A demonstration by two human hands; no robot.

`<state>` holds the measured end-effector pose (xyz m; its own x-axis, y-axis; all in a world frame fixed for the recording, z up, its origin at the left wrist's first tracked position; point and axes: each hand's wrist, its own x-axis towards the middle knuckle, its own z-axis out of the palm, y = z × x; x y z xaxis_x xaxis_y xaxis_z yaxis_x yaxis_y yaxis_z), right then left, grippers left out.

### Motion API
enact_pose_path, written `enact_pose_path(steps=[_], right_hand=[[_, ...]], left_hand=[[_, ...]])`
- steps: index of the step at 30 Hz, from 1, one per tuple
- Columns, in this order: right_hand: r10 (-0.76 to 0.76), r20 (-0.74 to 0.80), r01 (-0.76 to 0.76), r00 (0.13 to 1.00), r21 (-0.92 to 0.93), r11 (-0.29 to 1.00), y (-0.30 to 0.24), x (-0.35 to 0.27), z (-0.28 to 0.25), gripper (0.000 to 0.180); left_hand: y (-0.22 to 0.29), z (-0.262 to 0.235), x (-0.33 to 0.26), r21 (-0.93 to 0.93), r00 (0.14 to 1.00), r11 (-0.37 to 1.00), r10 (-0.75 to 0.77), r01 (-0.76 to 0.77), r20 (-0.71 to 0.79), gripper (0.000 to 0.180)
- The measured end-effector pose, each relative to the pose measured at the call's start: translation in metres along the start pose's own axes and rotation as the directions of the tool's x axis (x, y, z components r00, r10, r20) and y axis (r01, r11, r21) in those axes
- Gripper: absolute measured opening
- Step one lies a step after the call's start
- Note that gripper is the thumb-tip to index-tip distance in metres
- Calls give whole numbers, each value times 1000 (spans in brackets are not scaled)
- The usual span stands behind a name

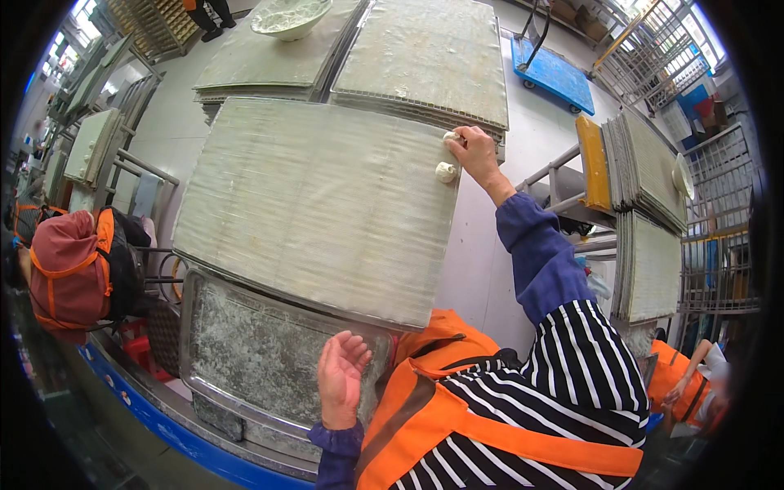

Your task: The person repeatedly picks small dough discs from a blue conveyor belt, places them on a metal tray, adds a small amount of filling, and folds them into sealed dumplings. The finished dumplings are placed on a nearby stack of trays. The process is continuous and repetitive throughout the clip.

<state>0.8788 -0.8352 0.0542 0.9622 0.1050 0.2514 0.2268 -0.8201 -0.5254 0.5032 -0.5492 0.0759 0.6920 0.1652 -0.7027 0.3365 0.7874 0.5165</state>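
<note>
My right hand (480, 157) reaches to the far right corner of a large pale, cloth-like sheet or board (318, 204). Its thumb and fingers are closed on a small white dough piece (450, 137), which is partly hidden by the fingers. Just nearer along the same edge sits a second small, round dough piece (445, 171), apart from the hand. My left hand (341, 380) is held palm up with the fingers slightly curled and nothing in them. Beneath it lies a metal tray (245, 351) dusted with white flour.
Behind the board stand two stacks of similar boards (425, 57), one with a white bowl (291, 18) on it. A blue trolley (552, 75) is at the far right. More stacked boards (649, 163) rest on a rack to the right. Other people are on both sides.
</note>
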Motion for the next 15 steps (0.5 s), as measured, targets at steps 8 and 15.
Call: enact_pose_path(steps=[8,15], right_hand=[[-134,-38,137,990,103,985,-13,-40,-17,37],[-264,148,235,953,191,953,-19,-49,-10,38]], left_hand=[[-1,-5,-7,-14,999,1000,21,-21,-50,30],[0,-7,-9,-14,999,1000,16,-17,-39,28]])
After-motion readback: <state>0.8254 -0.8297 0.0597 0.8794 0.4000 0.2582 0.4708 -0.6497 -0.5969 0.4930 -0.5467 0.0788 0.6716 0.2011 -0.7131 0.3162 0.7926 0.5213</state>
